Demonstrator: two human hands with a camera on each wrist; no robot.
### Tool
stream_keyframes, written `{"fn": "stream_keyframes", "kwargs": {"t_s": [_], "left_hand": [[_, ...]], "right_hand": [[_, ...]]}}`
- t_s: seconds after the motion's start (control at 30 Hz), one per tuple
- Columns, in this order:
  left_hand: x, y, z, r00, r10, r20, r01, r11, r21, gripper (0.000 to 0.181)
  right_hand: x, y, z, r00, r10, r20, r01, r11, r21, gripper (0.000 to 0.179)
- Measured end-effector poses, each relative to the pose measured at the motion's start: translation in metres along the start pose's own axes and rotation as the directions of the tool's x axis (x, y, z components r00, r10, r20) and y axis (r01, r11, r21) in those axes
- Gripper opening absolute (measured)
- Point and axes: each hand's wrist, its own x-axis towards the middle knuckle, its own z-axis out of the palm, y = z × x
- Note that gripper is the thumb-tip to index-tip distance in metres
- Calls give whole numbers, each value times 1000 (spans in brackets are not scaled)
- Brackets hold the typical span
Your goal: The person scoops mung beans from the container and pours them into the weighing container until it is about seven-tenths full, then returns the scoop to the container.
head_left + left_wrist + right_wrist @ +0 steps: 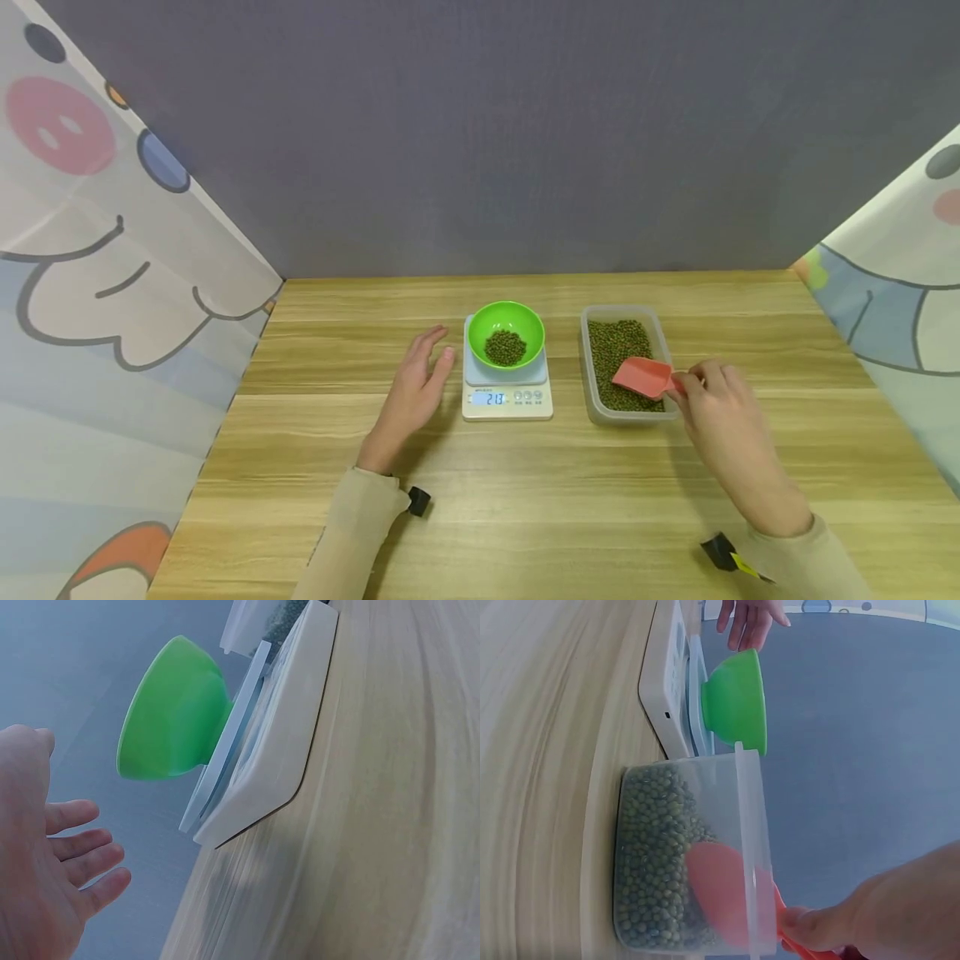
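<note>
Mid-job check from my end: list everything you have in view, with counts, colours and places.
Table: 1, light wood grain, under everything
Scale: 1, white and pale blue, mid-table
Bowl: 1, bright green, on the scale
Container: 1, clear plastic, right of the scale
Beans: too many to count, greenish, in bowl and container
Scoop: 1, coral red, blade inside the container
Back wall: 1, grey, behind the table
Cartoon panels: 2, multicoloured, either side
Left hand: 1, bare, left of the scale
Right hand: 1, bare, holding the scoop's handle
Sleeves: 2, beige, on the forearms

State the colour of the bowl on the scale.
The bowl is bright green, clearest in the head view.
</note>
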Motion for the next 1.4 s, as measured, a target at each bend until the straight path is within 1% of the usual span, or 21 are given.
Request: {"fn": "stream_keyframes", "kwargs": {"t_s": [0.1,0.13,0.43,0.67,0.83,1.1,1.4], "left_hand": [[0,0,1,1000,1,2,-1,1000,0,53],[0,0,1,1000,0,3,0,1000,1,54],[0,0,2,1000,-3,4,2,1000,7,55],[0,-1,3,1000,-3,5,3,1000,-2,54],[0,-1,3,1000,-3,6,3,1000,-3,54],[1,0,5,1000,8,9,-8,1000,-3,53],[1,1,5,1000,-6,15,6,1000,-8,53]], "right_hand": [[1,-1,3,1000,19,9,-20,1000,7,34],[2,-2,4,1000,29,10,-29,1000,12,26],[9,-9,21,995,93,23,-94,994,50,26],[14,-13,27,989,128,74,-134,987,85,27],[15,-14,29,985,146,94,-154,985,83,26],[17,-16,29,984,154,88,-160,985,65,24],[17,-16,33,987,139,75,-143,988,49,23]]}}
